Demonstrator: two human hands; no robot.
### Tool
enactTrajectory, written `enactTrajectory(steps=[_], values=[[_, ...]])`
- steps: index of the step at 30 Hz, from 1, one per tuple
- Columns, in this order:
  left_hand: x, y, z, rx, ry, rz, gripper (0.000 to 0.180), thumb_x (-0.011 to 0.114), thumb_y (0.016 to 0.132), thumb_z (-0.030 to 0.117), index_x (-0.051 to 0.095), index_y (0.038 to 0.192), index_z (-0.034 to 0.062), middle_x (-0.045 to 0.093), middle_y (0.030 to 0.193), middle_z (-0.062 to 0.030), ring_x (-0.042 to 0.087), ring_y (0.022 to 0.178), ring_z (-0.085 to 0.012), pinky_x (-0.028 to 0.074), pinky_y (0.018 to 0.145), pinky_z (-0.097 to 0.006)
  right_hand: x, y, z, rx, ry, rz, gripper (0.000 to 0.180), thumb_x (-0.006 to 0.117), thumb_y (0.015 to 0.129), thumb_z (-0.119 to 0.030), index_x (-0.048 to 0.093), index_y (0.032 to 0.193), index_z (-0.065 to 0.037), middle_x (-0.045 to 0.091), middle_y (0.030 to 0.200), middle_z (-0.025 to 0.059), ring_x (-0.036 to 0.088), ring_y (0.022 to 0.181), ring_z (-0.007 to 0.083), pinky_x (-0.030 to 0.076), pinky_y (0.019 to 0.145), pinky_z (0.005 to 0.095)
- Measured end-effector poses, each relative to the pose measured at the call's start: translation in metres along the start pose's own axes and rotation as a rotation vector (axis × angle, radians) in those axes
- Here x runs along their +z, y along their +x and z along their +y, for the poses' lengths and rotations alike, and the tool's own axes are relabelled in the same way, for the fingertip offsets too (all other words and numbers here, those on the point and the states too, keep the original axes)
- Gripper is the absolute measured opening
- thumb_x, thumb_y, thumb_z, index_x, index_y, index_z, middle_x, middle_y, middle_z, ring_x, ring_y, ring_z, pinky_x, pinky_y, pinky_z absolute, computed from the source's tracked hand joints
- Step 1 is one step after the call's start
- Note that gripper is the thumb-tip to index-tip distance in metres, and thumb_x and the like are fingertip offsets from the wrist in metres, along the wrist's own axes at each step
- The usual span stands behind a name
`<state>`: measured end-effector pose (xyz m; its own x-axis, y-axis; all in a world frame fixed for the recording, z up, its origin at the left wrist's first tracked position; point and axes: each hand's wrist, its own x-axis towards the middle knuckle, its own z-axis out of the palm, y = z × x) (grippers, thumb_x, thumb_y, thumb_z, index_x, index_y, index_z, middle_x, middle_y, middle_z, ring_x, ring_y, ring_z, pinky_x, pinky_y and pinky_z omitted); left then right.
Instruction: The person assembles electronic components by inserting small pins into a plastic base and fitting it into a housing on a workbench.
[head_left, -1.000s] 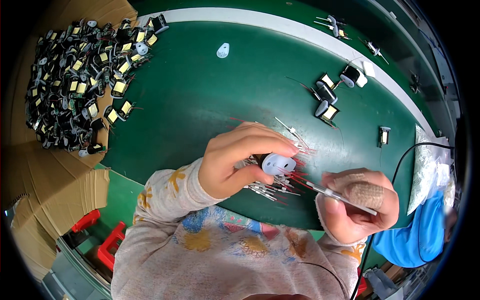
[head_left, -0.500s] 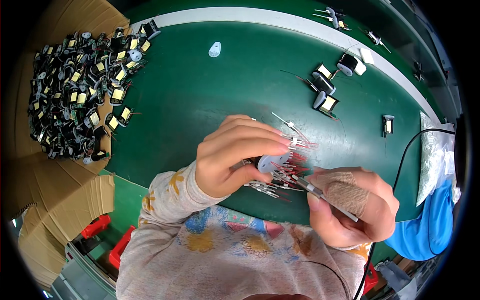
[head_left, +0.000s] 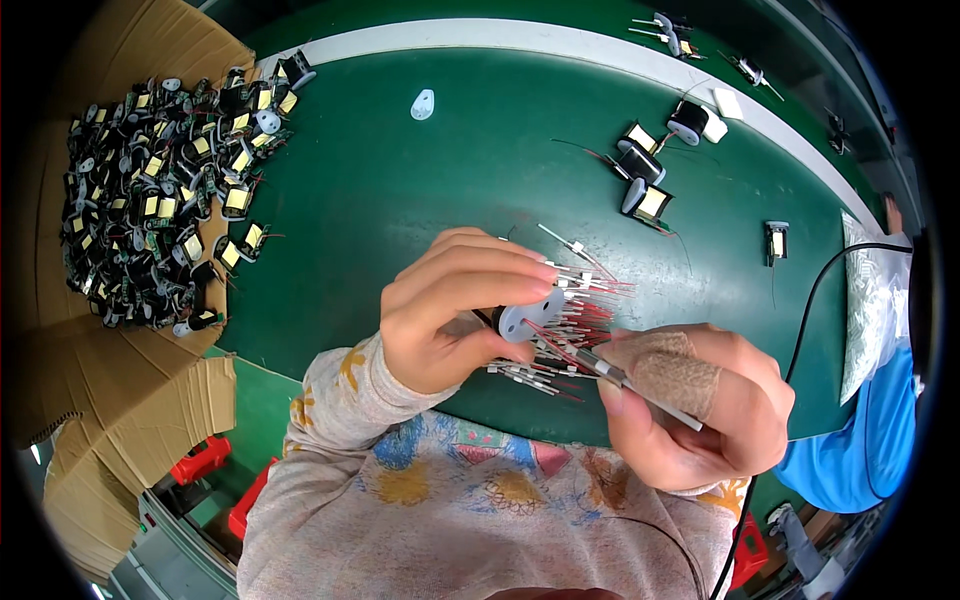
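Observation:
My left hand [head_left: 445, 310] is closed, thumb below and fingers above, round a small black part with a light-grey oval end cap [head_left: 528, 316]. The cap has holes and faces right. Thin red wires [head_left: 545, 337] run from it toward the tip of a slim silver-grey rod [head_left: 650, 398] with a white band. My right hand [head_left: 705, 405] pinches this rod between thumb and fingers; a brown bandage [head_left: 680, 378] wraps one finger. Beneath and between both hands lies a heap of red wires with white connectors and thin pale rods [head_left: 585, 300]. My fingers hide much of the black part.
A cardboard box [head_left: 175, 40] at left holds a heap of black parts with yellow pads [head_left: 150, 200]. Loose black parts [head_left: 640, 165] and a grey cap [head_left: 423, 104] lie on the green table [head_left: 350, 150]. At right are a black cable [head_left: 805, 330], a plastic bag [head_left: 870, 320] and blue fabric [head_left: 850, 450].
My left hand has shifted slightly left with the black part, and its cap has turned, showing its holes and red wires. My right hand has moved a little left with the rod.

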<state>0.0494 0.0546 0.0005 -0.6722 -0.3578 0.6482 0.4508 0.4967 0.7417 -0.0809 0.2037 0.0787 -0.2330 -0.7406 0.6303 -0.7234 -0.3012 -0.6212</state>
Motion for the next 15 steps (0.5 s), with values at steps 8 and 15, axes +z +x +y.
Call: enactTrajectory(steps=[8, 15], values=[[0.0, -0.0006, -0.0015, 0.032, 0.014, 0.009, 0.04, 0.077, 0.063, 0.021, 0.063, 0.094, -0.001, 0.065, 0.093, -0.0147, 0.063, 0.086, -0.0269, 0.045, 0.074, -0.036, 0.0047, -0.0026, 0.0014, -0.039, 0.011, 0.043, 0.029, 0.071, 0.054, 0.007, 0.058, 0.08, 0.007, 0.063, 0.071, 0.0203, 0.066, 0.061, 0.0261, 0.052, 0.053, 0.029], [0.0, -0.0023, -0.0004, 0.015, -0.011, 0.053, 0.044, 0.08, 0.059, 0.02, 0.063, 0.094, -0.0016, 0.065, 0.093, -0.0149, 0.063, 0.085, -0.0267, 0.046, 0.074, -0.036, 0.0029, -0.0028, 0.0012, -0.093, 0.028, 0.014, 0.032, 0.071, 0.056, 0.008, 0.055, 0.083, 0.009, 0.064, 0.075, 0.0204, 0.067, 0.069, 0.0285, 0.054, 0.06, 0.0296]])
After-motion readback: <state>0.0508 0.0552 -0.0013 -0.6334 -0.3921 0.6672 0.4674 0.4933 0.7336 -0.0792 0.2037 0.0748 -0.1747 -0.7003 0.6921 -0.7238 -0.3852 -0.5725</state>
